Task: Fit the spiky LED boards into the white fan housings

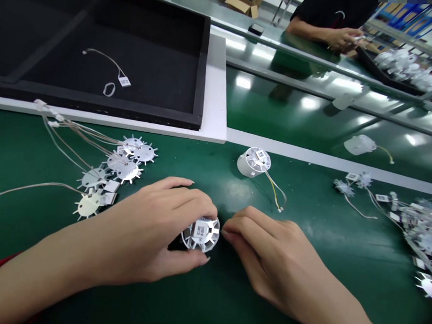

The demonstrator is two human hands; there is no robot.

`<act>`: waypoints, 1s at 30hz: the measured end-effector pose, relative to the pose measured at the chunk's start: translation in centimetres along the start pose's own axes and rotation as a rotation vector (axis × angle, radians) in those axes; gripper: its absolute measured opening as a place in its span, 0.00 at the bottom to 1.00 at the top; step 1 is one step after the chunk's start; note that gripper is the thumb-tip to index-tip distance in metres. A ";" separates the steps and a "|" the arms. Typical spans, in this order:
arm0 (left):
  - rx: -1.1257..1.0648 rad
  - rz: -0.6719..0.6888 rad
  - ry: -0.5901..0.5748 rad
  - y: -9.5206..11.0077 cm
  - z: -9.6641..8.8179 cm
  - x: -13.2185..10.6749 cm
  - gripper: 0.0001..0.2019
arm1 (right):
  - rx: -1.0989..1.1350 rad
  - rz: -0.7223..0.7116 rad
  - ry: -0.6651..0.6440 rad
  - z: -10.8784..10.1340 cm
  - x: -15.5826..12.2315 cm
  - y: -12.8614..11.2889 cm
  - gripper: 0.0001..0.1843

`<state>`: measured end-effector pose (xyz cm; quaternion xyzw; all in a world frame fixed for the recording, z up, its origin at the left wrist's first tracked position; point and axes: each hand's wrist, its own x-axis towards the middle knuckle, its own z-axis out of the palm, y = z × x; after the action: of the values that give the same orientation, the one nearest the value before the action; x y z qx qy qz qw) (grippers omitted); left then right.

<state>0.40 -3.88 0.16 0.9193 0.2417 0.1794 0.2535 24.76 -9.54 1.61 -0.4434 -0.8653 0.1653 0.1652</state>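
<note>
My left hand point(153, 230) is wrapped round a small white round housing point(201, 234) with a silver finned disc and a label set in its top, held on the green mat. My right hand point(269, 260) lies just right of it, fingers curled and pinched together, fingertips touching the housing's right edge. What the right fingers pinch is too small to make out. A second white housing point(253, 162) with a fitted disc and yellow-white wires lies on its side beyond my hands.
Several loose finned discs with thin wires point(116, 168) lie at the left. More discs and wires point(412, 225) are piled at the right. A black foam tray point(201, 76) sits at the back left. Another person's hands point(342, 38) work across the conveyor belt point(310, 113).
</note>
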 end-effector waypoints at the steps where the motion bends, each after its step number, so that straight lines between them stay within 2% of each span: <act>1: 0.001 -0.003 -0.001 0.0 -0.1 0.0 0.14 | 0.002 0.001 0.001 0.0 0.0 0.0 0.13; 8: 0.000 -0.029 0.029 0.0 -0.5 0.1 0.11 | 0.018 0.001 0.006 -0.1 -0.2 0.0 0.13; 17: -0.078 -0.127 -0.025 0.0 -0.8 -0.3 0.10 | 0.041 0.034 -0.011 -0.1 0.1 -0.2 0.13; 20: -0.085 -0.138 -0.049 -0.3 -0.9 -0.3 0.18 | 0.053 0.030 -0.007 -0.2 0.1 -0.1 0.13; 24: -0.028 -0.060 -0.059 -0.4 -0.8 -0.4 0.32 | 0.016 0.010 0.011 -0.4 0.0 0.0 0.10; 27: -0.029 -0.023 -0.028 -0.4 -0.5 -0.3 0.26 | -0.003 -0.015 0.045 -0.8 0.1 0.1 0.05; 30: -0.056 0.038 0.068 -0.6 -0.5 -0.1 0.17 | 0.028 -0.077 0.109 -1.0 0.1 0.2 0.14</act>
<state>-0.13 -3.28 0.21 0.9096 0.2278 0.2218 0.2673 25.29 -9.21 2.43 -0.4160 -0.8689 0.1465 0.2246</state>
